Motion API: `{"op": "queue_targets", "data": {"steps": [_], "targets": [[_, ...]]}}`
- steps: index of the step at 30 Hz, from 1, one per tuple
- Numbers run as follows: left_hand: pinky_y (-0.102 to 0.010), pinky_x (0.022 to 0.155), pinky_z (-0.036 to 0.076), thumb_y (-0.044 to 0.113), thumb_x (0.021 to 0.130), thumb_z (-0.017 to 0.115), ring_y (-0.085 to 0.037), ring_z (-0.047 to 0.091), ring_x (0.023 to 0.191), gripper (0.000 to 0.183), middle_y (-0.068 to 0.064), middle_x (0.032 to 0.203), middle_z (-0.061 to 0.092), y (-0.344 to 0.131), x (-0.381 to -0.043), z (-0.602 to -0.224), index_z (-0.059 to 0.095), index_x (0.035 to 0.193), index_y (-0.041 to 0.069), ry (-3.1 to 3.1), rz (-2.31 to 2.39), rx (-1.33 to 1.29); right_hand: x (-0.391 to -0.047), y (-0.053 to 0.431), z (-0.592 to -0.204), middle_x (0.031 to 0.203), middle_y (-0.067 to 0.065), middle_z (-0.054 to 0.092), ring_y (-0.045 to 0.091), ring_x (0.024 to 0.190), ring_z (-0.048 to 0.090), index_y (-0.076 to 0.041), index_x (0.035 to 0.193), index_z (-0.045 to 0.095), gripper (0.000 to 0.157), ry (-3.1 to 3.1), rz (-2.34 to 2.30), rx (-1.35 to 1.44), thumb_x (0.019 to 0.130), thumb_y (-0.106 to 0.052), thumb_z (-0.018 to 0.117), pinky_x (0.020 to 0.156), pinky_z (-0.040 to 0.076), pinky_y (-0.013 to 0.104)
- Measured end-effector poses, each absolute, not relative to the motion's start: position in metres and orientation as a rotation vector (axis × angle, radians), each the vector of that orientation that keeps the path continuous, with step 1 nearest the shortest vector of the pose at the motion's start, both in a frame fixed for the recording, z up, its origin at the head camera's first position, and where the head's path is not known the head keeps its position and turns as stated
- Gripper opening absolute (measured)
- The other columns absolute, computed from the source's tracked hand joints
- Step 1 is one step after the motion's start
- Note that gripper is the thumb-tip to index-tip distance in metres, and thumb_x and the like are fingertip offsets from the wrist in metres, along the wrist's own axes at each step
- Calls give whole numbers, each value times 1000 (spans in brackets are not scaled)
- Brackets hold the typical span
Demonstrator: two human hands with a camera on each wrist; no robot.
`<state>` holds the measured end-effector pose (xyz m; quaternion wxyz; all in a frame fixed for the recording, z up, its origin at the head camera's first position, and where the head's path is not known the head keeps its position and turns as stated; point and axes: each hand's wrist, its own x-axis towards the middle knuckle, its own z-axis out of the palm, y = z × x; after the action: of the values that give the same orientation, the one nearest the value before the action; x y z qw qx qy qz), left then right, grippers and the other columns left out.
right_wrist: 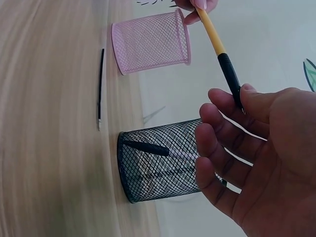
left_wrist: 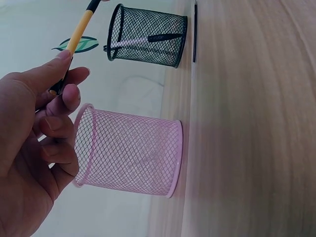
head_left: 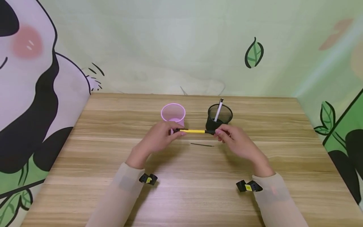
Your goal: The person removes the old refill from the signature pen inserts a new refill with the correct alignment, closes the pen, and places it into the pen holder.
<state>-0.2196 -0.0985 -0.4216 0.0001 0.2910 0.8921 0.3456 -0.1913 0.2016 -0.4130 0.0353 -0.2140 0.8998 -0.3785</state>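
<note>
A yellow pen (head_left: 195, 131) with black ends is held level above the table between both hands. My left hand (head_left: 157, 136) pinches its clip end between thumb and fingers. At the other end, my right hand (head_left: 237, 141) pinches the black grip close to the tip, its other fingers loosely bent in the right wrist view. Below the pen, a thin dark pen refill (head_left: 202, 145) lies on the table. Behind the left hand stands a pink mesh pen cup (left_wrist: 131, 153). A black mesh pen cup (right_wrist: 148, 185) is behind the right hand, with a white pen (head_left: 218, 111) leaning in it.
The wooden tabletop (head_left: 181, 189) runs back to a pale green printed cloth (head_left: 158, 47) with a panda and leaves. Both cups stand near the table's back part, a gap between them. Small black cameras (head_left: 148, 179) are strapped at the wrists.
</note>
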Motion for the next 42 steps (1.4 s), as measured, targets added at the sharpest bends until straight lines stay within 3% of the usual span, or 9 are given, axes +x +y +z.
{"op": "queue_targets", "data": {"steps": [9, 16, 21, 28, 42], "targets": [[-25, 57, 43, 32, 91, 68, -9, 50, 62, 12, 10, 69, 57, -97, -222, -419, 73, 98, 25, 2837, 1140, 929, -194, 205, -410, 78, 2, 60, 17, 68, 52, -15, 95, 65, 22, 2789, -1177, -622, 102, -29, 48, 58, 44, 27], [-25, 60, 46, 29, 89, 70, -8, 53, 66, 12, 8, 74, 59, -93, -225, -420, 72, 97, 20, 2883, 1210, 911, -195, 205, -407, 87, 3, 65, 22, 77, 59, -15, 103, 66, 17, 2826, -1211, -611, 100, -25, 54, 64, 48, 28], [-25, 61, 47, 29, 90, 69, -8, 55, 69, 13, 6, 77, 60, -89, -226, -416, 72, 96, 18, 2886, 1286, 927, -197, 203, -400, 97, 1, 66, 18, 80, 58, -13, 108, 69, 20, 2889, -1227, -624, 98, -26, 57, 69, 48, 30], [-27, 64, 52, 27, 90, 69, -8, 56, 71, 18, 3, 84, 61, -79, -230, -410, 72, 98, 11, 2883, 1406, 978, -203, 199, -389, 98, -3, 67, 14, 77, 56, -16, 110, 70, 19, 2946, -1258, -714, 96, -24, 61, 67, 48, 27], [-27, 68, 57, 32, 92, 66, -11, 66, 79, 20, -1, 90, 69, -55, -242, -399, 68, 104, 15, 2644, 1835, 782, -217, 200, -375, 95, 0, 65, 16, 74, 54, -16, 111, 69, 18, 3000, -1249, -717, 95, -22, 62, 64, 46, 28]]}}
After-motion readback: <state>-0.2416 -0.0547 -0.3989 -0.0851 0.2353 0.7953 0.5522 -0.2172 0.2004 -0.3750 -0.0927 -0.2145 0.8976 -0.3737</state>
